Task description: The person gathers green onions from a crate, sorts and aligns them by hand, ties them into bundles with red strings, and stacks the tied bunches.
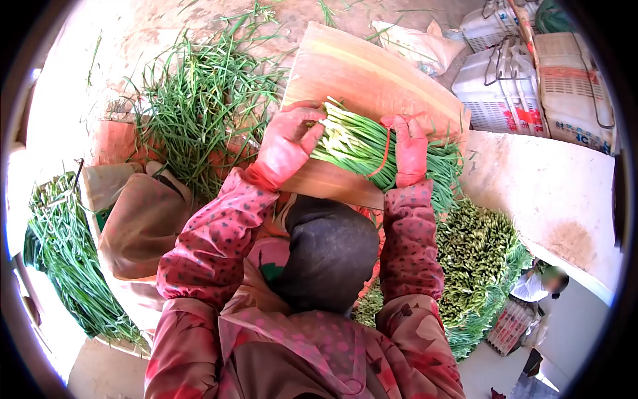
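A bundle of green chives (355,139) lies across a wooden board (372,70), its pale cut ends to the left and its leaves to the right. Around the bundle runs a red tie (386,149). My left hand (286,141), in a reddish glove, is at the pale ends, thumb and fingers apart and curved beside the stems. At the bundle's far right side, my gloved right hand (408,147) has its fingers bent and pinched on the tie; the exact grip is partly hidden.
Loose chives (206,100) are heaped left of the board. Stacked bundles (472,259) stand at right, and more chives (73,259) lie at far left. White plastic baskets (502,86) and a pale sack (419,46) are at the back right. A person (541,282) appears at the right edge.
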Motion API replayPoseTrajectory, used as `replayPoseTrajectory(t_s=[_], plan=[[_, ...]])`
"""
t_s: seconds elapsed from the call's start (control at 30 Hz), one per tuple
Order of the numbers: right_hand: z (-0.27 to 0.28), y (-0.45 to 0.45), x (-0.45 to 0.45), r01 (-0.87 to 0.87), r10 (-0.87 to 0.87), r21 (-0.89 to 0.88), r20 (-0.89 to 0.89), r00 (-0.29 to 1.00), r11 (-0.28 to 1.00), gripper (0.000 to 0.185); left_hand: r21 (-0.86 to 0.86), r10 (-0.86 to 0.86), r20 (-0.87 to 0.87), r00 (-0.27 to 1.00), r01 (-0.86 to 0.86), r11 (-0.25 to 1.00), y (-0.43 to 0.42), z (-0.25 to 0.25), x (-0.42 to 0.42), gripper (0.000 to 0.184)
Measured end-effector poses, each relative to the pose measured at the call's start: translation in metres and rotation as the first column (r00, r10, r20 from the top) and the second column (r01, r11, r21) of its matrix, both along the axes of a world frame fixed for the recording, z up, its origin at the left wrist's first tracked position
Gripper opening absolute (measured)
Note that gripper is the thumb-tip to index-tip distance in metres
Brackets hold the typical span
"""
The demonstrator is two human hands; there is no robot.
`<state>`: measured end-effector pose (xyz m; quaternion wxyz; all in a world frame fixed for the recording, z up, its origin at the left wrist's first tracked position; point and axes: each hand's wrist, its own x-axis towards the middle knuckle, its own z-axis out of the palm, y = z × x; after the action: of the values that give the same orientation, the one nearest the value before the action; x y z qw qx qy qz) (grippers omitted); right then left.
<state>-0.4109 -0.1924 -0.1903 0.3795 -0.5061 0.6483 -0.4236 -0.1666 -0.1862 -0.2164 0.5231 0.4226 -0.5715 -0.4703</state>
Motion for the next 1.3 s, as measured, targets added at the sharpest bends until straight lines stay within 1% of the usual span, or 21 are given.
replayPoseTrajectory(t_s=[0.03, 0.1, 0.27, 0.33, 0.43, 0.5, 0.53, 0.6, 0.63, 0.67, 0.77, 0.8, 0.83, 0.9, 0.93, 0.97, 1.03, 1.1, 1.17, 1.2, 1.3], plan=[[-0.001, -0.001, 0.0, -0.004, 0.004, -0.009, -0.018, 1.0, 1.0, 0.023, 0.001, 0.004, 0.002, 1.0, -0.004, 1.0, -0.001, -0.001, -0.001, 0.016], [-0.002, -0.001, 0.001, 0.007, -0.007, -0.008, -0.014, 1.0, 1.0, 0.022, -0.167, 0.048, 0.21, 0.976, -0.013, 0.986, -0.006, -0.003, -0.001, 0.015], [0.001, -0.001, 0.005, 0.016, -0.016, 0.002, -0.027, 1.0, 1.0, 0.021, -0.283, 0.033, 0.324, 0.946, 0.064, 0.957, -0.018, 0.009, 0.008, 0.011], [-0.002, -0.003, 0.003, 0.024, -0.024, 0.001, -0.05, 0.998, 1.0, 0.021, -0.307, 0.038, 0.566, 0.824, 0.167, 0.937, -0.022, 0.021, 0.016, 0.013], [-0.003, -0.004, 0.003, 0.03, -0.03, 0.004, -0.017, 0.999, 1.0, 0.021, -0.351, 0.077, 0.574, 0.815, 0.159, 0.923, -0.033, 0.03, 0.049, 0.017], [-0.002, -0.006, 0.003, 0.031, -0.031, -0.002, -0.029, 0.999, 1.0, 0.021, -0.296, 0.206, 0.553, 0.807, -0.041, 0.954, -0.041, 0.019, 0.092, 0.019], [-0.002, -0.006, 0.003, 0.026, -0.026, -0.007, -0.044, 0.999, 1.0, 0.021, -0.089, 0.21, 0.461, 0.862, -0.191, 0.978, -0.045, 0.021, 0.121, 0.017], [-0.006, -0.005, 0.003, 0.039, -0.04, -0.023, -0.03, 0.999, 0.999, 0.02, -0.29, 0.574, 0.639, 0.511, -0.531, 0.796, -0.059, -0.01, 0.208, 0.027], [-0.008, -0.006, 0.003, 0.035, -0.035, -0.037, -0.016, 0.999, 0.999, 0.019, -0.076, 0.555, 0.701, 0.449, -0.726, 0.684, -0.068, -0.033, 0.271, 0.022], [-0.008, -0.007, 0.003, 0.039, -0.041, -0.057, -0.047, 0.998, 0.998, 0.019, -0.081, 0.549, 0.699, 0.458, -0.712, 0.697, -0.069, -0.041, 0.302, 0.022], [-0.018, -0.01, 0.0, 0.05, -0.051, -0.035, -0.031, 0.998, 0.998, 0.02, -0.392, 0.488, 0.866, -0.114, -0.76, 0.518, -0.048, -0.041, 0.354, 0.029], [-0.022, -0.011, -0.001, 0.065, -0.065, -0.014, -0.047, 0.997, 0.998, 0.025, -0.463, 0.568, 0.819, -0.08, -0.678, 0.572, -0.041, -0.005, 0.293, 0.032], [-0.025, -0.013, -0.002, 0.076, -0.077, -0.015, -0.047, 0.996, 0.997, 0.025, -0.455, 0.679, 0.697, 0.231, -0.589, 0.668, -0.034, 0.033, 0.222, 0.03], [-0.026, -0.015, -0.003, 0.055, -0.072, -0.066, -0.3, 0.951, 0.996, 0.031, -0.32, 0.441, 0.601, 0.666, -0.306, 0.897, -0.024, 0.065, 0.131, 0.043], [-0.014, -0.013, 0.0, 0.08, -0.096, -0.06, -0.351, 0.932, 0.995, 0.034, -0.375, 0.317, 0.638, 0.702, -0.076, 0.924, -0.018, 0.082, 0.088, 0.048], [-0.005, -0.009, 0.0, 0.081, -0.099, -0.066, -0.35, 0.931, 0.995, 0.034, -0.373, 0.203, 0.762, 0.616, 0.161, 0.914, -0.011, 0.093, 0.06, 0.046], [0.01, 0.007, 0.001, 0.059, -0.187, -0.26, -0.498, 0.847, 0.964, 0.034, -0.479, 0.214, 0.832, 0.512, 0.468, 0.743, -0.001, 0.09, 0.013, 0.045], [0.02, 0.021, 0.005, -0.013, -0.186, -0.339, -0.546, 0.817, 0.941, 0.037, -0.355, 0.105, 0.9, 0.423, 0.572, 0.739, 0.006, 0.082, -0.003, 0.048], [0.023, 0.032, 0.013, -0.244, 0.025, -0.313, -0.567, 0.824, 0.918, 0.041, -0.373, 0.115, 0.893, 0.435, 0.574, 0.729, 0.013, 0.063, -0.008, 0.049], [0.032, 0.034, 0.02, -0.301, 0.173, -0.189, -0.498, 0.85, 0.935, 0.045, -0.383, 0.113, 0.871, 0.478, 0.517, 0.765, 0.017, 0.058, -0.008, 0.046], [0.02, 0.028, 0.02, -0.31, 0.194, -0.12, -0.557, 0.807, 0.943, 0.047, -0.42, 0.165, 0.846, 0.508, 0.441, 0.793, 0.018, 0.051, -0.006, 0.041]])
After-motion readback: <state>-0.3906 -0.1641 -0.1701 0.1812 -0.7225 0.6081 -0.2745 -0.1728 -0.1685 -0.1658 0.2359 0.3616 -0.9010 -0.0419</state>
